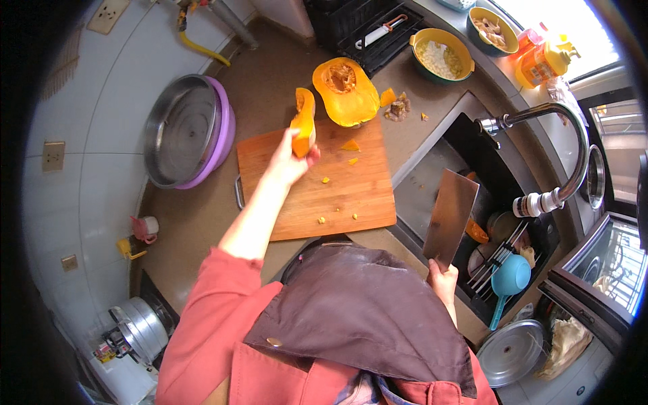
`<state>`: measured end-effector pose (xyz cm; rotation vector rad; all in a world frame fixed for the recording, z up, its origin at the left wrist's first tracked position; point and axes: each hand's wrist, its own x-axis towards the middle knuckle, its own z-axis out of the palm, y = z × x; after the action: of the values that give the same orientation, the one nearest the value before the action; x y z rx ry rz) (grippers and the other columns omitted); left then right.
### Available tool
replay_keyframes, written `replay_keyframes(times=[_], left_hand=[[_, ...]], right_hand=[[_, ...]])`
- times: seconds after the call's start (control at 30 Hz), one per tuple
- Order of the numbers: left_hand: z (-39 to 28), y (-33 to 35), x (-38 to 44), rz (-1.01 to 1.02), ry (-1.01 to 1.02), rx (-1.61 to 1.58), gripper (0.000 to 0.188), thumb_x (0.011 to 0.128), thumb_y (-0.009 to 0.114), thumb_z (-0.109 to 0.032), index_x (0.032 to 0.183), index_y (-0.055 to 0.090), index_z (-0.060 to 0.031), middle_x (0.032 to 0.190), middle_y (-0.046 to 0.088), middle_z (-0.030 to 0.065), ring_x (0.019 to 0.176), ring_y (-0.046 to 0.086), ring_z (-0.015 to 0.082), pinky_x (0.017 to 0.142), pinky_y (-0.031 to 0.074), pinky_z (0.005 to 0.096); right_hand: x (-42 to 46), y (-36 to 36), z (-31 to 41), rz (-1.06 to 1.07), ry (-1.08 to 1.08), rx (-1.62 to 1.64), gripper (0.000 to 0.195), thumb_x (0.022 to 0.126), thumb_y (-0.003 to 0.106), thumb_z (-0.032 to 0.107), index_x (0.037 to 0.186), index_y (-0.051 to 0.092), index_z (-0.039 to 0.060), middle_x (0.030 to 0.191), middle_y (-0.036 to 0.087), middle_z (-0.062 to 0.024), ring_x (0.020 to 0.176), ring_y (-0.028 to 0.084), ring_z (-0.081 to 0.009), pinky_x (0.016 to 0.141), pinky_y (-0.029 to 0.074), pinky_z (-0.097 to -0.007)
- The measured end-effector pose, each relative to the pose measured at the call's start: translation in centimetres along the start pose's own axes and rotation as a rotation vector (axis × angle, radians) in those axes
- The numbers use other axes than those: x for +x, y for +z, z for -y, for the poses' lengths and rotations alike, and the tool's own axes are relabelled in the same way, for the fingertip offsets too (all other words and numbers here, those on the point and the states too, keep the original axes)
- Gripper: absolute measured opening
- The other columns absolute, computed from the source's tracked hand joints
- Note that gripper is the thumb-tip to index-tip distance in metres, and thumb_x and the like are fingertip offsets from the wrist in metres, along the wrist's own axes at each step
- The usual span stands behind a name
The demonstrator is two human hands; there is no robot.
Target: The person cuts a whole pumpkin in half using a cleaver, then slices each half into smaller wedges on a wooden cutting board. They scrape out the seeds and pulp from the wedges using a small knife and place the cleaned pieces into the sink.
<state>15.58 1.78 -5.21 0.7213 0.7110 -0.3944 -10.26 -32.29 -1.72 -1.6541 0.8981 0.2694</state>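
My left hand (292, 161) grips a long wedge of orange squash (304, 121) by its near end, above the far left part of a wooden cutting board (304, 202). In my right hand (442, 278) is a broad cleaver (450, 217), its blade pointing away from me over the near edge of the sink. Half a squash (349, 93), cut face up with seeds and pulp in its hollow, lies at the board's far edge. Small squash scraps (350, 146) are scattered on the board. Beyond its far right corner lie a squash chunk (388, 96) and a clump of brownish scraps (398, 107).
The sink (420, 182) holds a rack (498, 255), a blue ladle (510, 276) and squash pieces (476, 231). A faucet (577, 131) arches over it. Nested basins (185, 131) lean at left. A yellow bowl (442, 54) with pale chopped food and a white-handled peeler (379, 33) are at the back.
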Motion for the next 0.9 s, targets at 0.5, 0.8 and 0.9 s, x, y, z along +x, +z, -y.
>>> replay_keyframes(times=[0.5, 0.8, 0.9], left_hand=[[12.3, 4.5, -7.1, 0.653, 0.246, 1.266, 0.047, 0.082, 0.065, -0.024, 0.120, 0.050, -0.0005, 0.119, 0.052, 0.0126, 0.108, 0.051, 0.0223, 0.093, 0.041, 0.0350], [7.8, -9.7, -8.8, 0.004, 0.917, 2.033, 0.097, 0.077, 0.063, -0.047, 0.142, 0.009, -0.0005, 0.148, 0.008, 0.0208, 0.138, 0.006, 0.0346, 0.110, 0.011, 0.0470], [10.2, -10.5, -8.6, 0.130, 0.931, 2.037, 0.107, 0.069, 0.070, -0.049, 0.142, 0.007, -0.0017, 0.148, 0.003, 0.0212, 0.138, 0.001, 0.0360, 0.109, 0.008, 0.0502]], right_hand=[[-1.5, -0.3, -2.2, -0.172, -0.031, 0.104, 0.020, 0.086, 0.058, 0.013, 0.071, 0.056, -0.0002, 0.049, 0.048, -0.0018, 0.038, 0.046, -0.0102, 0.036, 0.036, -0.0268], [-1.4, 0.1, -1.7, -0.125, 0.011, 0.106, 0.024, 0.086, 0.058, 0.015, 0.067, 0.052, 0.0021, 0.046, 0.047, -0.0027, 0.036, 0.045, -0.0119, 0.036, 0.035, -0.0265], [-1.5, -0.1, -2.0, -0.112, -0.011, 0.071, 0.026, 0.086, 0.057, 0.015, 0.066, 0.051, 0.0018, 0.047, 0.047, -0.0020, 0.035, 0.045, -0.0119, 0.035, 0.035, -0.0274]])
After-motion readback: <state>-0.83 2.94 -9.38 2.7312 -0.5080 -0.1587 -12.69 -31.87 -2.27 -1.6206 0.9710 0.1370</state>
